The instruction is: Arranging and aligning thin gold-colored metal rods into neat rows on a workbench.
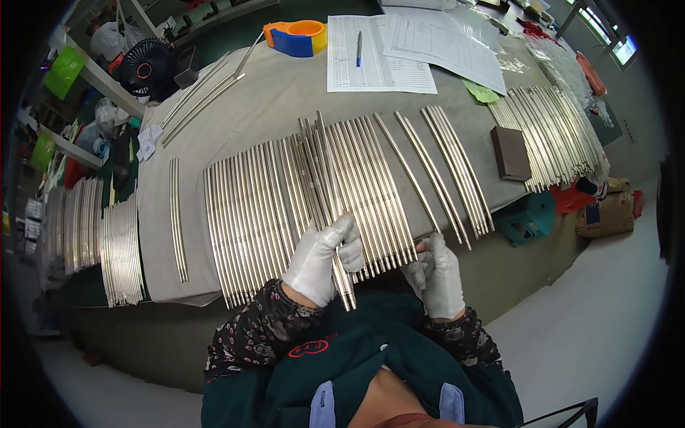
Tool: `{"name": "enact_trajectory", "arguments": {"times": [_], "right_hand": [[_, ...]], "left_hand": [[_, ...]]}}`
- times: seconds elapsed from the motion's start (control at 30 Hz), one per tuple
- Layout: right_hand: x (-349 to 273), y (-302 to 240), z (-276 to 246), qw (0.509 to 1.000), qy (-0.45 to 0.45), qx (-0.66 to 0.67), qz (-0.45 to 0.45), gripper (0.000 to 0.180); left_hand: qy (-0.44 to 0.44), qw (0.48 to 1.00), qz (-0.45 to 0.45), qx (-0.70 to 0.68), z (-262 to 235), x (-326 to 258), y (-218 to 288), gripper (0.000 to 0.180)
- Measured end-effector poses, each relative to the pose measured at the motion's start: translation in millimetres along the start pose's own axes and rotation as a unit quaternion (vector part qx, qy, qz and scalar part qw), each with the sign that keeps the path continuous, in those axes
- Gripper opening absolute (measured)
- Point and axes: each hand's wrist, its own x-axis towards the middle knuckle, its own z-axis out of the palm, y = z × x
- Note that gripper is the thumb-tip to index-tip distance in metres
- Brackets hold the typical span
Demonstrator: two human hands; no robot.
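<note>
My left hand (314, 262), in a white glove, is closed round a few shiny metal rods (344, 287). They slant over the row of rods laid side by side on the cloth-covered table, and their near ends stick out past its front edge. My right hand (441, 279), also gloved with bare fingertips showing, pinches the near end of a single metal rod (408, 170). Between my hands lies a close row of rods (367, 196); a wider row (242, 225) lies to the left. Several separate rods (457, 167) rest just right of the single one.
A brown block (510, 153) sits against a rod stack (553, 135) at the right. Farther back are printed sheets (382, 75) with a pen (359, 50) and an orange, yellow and blue holder (296, 39). Loose rods (177, 221) lie left; a teal stool (528, 217) stands below right.
</note>
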Motion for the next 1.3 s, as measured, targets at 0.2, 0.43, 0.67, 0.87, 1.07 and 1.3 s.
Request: {"name": "enact_trajectory", "arguments": {"times": [0.2, 0.43, 0.67, 0.87, 1.07, 1.3], "right_hand": [[-1, -10, 19, 0.969, -0.067, -0.235, 0.039, 0.035], [-6, -14, 25, 0.962, -0.065, -0.263, 0.005, 0.024], [6, -12, 6, 0.969, -0.105, -0.219, 0.055, 0.025], [4, -21, 19, 0.947, -0.096, -0.301, 0.052, 0.028], [4, -15, 9, 0.967, -0.093, -0.235, 0.031, 0.025], [6, -25, 11, 0.96, -0.168, -0.204, 0.09, 0.032]], "left_hand": [[-0.007, 1.0, -0.002, 0.0, 2, 0, 0, 0.021], [-0.027, 1.0, 0.006, -0.007, 2, -2, 0, 0.023], [0.031, 0.999, -0.001, 0.008, 8, -1, 1, 0.025], [0.034, 0.999, 0.001, 0.022, 10, 0, 0, 0.022], [0.035, 0.999, 0.001, 0.023, 9, 0, 0, 0.023], [0.048, 0.999, 0.001, 0.022, 12, -1, -1, 0.025]]}}
